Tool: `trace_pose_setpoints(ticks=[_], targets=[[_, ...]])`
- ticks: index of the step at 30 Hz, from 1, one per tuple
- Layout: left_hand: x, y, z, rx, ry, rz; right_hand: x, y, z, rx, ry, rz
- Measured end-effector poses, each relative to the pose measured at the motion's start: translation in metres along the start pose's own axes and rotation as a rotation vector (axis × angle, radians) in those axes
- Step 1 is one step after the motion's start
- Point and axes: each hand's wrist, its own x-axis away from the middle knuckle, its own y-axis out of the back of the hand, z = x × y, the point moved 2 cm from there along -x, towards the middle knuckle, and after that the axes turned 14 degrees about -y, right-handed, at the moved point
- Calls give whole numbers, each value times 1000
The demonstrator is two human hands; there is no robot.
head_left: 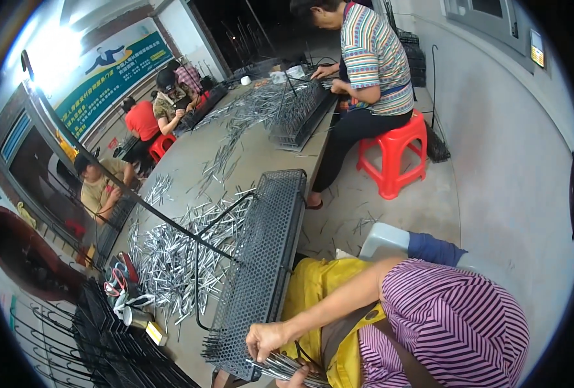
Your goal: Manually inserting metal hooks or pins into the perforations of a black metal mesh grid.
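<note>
At the lower edge my left hand [295, 379], partly cut off, is closed round a bundle of thin silvery metal rods [280, 366]. Just above it, my right hand [267, 339] has its fingers pinched at the tips of these rods; how many it grips is hidden. Both hands are beside the near end of a long dark perforated metal rack [261, 258], with a bent wire handle [198, 278]. Several short rods [217, 349] stick up from the holes at that end. A large heap of loose metal rods [177, 258] lies on the table left of the rack.
A dark hooked bar [138, 200] slants across the table [261, 160]. Black hooked racks [106, 330] are stacked at the lower left, near a metal cup [132, 317]. Across the table a person [377, 61] on a red stool [394, 155] works at another rack; others sit at the far left.
</note>
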Motion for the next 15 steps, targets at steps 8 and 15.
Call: trace_pose_setpoints(ticks=[8, 15], targets=[[1, 1, 2, -16, -47, -6, 11, 2, 0, -25, -211, 36], [2, -4, -2, 9, -31, -44, 5, 1, -10, 4, -174, -48]])
